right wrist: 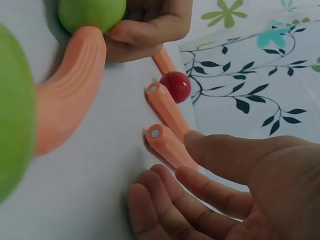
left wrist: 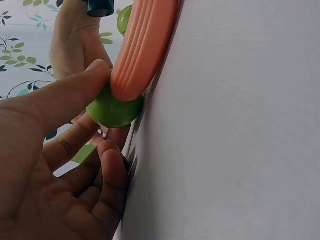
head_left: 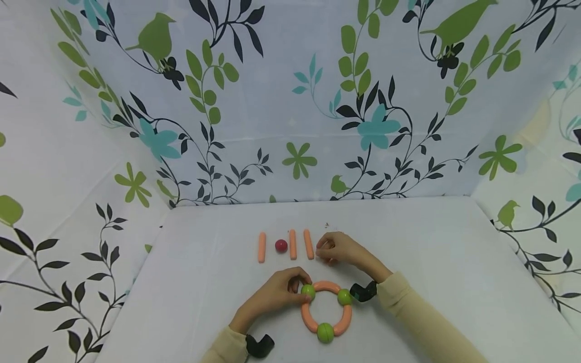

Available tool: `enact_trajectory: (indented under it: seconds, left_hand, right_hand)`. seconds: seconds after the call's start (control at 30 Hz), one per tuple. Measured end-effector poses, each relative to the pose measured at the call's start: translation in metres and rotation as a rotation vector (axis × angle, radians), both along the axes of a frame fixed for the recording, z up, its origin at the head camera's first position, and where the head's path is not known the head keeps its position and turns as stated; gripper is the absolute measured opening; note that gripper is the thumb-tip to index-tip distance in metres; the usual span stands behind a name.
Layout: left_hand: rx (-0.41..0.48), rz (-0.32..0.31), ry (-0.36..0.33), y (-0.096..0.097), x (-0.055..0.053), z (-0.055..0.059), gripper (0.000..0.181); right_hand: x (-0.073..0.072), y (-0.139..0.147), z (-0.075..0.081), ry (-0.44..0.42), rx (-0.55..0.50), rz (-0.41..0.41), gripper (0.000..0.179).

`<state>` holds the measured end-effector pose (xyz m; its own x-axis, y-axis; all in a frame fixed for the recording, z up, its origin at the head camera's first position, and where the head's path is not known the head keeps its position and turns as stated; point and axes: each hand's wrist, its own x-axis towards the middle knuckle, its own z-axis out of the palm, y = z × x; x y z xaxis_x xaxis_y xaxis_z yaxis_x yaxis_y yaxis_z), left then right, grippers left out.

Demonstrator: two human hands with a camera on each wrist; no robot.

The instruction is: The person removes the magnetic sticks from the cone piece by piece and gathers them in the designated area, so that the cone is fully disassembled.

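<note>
On the white tabletop lies a ring of three curved orange magnetic sticks [head_left: 327, 286] joined by three green balls [head_left: 325, 333]. My left hand [head_left: 283, 290] pinches the upper-left green ball [left wrist: 115, 111] between thumb and fingers. Beyond the ring, my right hand [head_left: 340, 248] is beside the rightmost straight orange stick [head_left: 308, 244]. In the right wrist view its thumb and forefinger stand apart around the far end of this stick [right wrist: 167, 147], whose near end shows a round metal face.
Left of that stick stand another straight orange stick [head_left: 292, 245], a red ball [head_left: 281, 246] and a third straight stick [head_left: 262, 247], in a row. A leaf-and-bird patterned cloth [head_left: 272, 101] hangs behind and at both sides of the table [head_left: 204, 252].
</note>
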<state>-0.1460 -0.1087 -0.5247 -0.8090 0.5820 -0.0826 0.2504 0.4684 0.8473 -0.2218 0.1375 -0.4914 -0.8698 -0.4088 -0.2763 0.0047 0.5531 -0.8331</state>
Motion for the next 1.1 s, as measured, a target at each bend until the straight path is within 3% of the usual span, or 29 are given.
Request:
enact_trajectory:
  seconds: [0.23, 0.5, 0.67, 0.97, 1.1]
  left_hand:
    - [0.01, 0.017, 0.008, 0.002, 0.001, 0.0, 0.03]
    - [0.007, 0.034, -0.004, 0.004, 0.004, -0.004, 0.029]
    - [0.006, 0.05, 0.008, 0.003, 0.004, -0.003, 0.029]
    - [0.009, 0.064, 0.012, 0.004, 0.005, -0.004, 0.03]
    - [0.004, 0.067, 0.022, 0.004, 0.005, -0.005, 0.029]
  right_hand:
    - [0.024, 0.015, 0.001, 0.016, 0.0, 0.055, 0.028]
    - [0.053, 0.026, -0.002, 0.141, 0.017, 0.239, 0.029]
    - [0.059, 0.022, -0.004, 0.186, 0.028, 0.295, 0.031]
    - [0.064, 0.024, -0.006, 0.2, 0.035, 0.314, 0.027]
    - [0.064, 0.02, -0.007, 0.251, 0.046, 0.318, 0.023]
